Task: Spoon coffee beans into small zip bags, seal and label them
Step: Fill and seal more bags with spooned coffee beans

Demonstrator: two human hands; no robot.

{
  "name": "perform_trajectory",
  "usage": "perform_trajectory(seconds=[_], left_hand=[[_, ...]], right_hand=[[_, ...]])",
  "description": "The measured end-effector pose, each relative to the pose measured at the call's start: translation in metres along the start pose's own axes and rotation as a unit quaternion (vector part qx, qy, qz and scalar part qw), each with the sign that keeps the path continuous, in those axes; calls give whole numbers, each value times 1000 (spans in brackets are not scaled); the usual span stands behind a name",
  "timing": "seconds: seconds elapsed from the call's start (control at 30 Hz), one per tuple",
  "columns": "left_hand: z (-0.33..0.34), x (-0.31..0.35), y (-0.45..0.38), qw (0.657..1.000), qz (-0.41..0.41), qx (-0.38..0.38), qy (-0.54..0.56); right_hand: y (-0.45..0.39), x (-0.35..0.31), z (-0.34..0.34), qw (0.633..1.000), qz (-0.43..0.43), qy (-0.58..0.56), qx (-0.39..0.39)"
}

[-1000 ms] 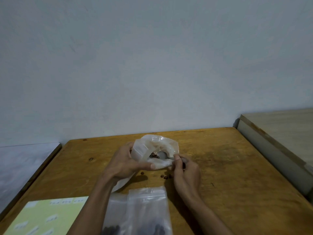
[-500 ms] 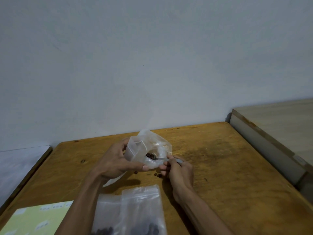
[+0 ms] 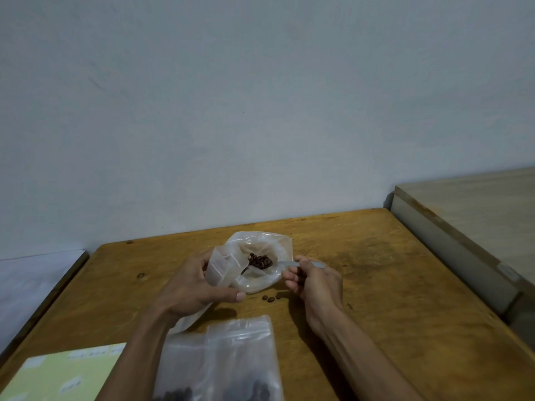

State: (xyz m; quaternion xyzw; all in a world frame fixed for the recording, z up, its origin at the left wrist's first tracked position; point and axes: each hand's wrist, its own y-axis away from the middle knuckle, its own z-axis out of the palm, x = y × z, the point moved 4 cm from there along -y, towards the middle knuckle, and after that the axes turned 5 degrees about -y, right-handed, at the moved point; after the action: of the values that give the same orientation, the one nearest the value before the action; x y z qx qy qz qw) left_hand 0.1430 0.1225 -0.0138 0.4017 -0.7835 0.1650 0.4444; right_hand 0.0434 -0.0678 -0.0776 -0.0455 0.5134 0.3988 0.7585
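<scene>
My left hand [image 3: 192, 286] grips a clear plastic bag [image 3: 254, 257] by its mouth and holds it open above the wooden table [image 3: 376, 299]. My right hand [image 3: 314, 282] pinches the handle of a metal spoon [image 3: 285, 264]. The spoon's bowl sits inside the bag's mouth, heaped with dark coffee beans [image 3: 260, 261]. Three loose beans [image 3: 270, 298] lie on the table just under the bag. Two small zip bags [image 3: 228, 360] with beans at their bottoms lie at the near edge. A pale green label sheet [image 3: 58, 374] lies at the near left.
A grey wall rises behind the table. A lighter wooden surface [image 3: 477, 215] stands to the right, a step higher than the table. A white surface [image 3: 31, 276] adjoins the left edge.
The spoon now shows a heap of beans inside the bag's mouth, which faces me more openly. The camera has shifted, so the hands sit a little differently in view.
</scene>
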Motion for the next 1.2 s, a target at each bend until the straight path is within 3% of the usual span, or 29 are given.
perform_trajectory(seconds=[0.33, 0.5, 0.57, 0.63, 0.73, 0.97, 1.2], left_hand=[[3, -23, -18, 998, -14, 53, -35], [7, -27, -19, 996, -12, 73, -52], [7, -27, -19, 996, -9, 74, -54], [6, -27, -20, 996, -4, 73, -57], [5, -28, -20, 996, -4, 74, -49], [-1, -28, -20, 996, 0, 85, -27], [-6, -21, -14, 995, 49, 85, 11]], right_hand=[[22, -50, 5, 997, -58, 9, -49], [38, -64, 26, 987, -117, 70, -84], [45, -59, 35, 969, -161, 146, -116], [50, -56, 39, 929, -249, 242, -130], [47, -56, 31, 891, -352, 278, -63], [37, -16, 27, 869, -320, 377, -32], [37, -20, 37, 832, -353, 428, -31]])
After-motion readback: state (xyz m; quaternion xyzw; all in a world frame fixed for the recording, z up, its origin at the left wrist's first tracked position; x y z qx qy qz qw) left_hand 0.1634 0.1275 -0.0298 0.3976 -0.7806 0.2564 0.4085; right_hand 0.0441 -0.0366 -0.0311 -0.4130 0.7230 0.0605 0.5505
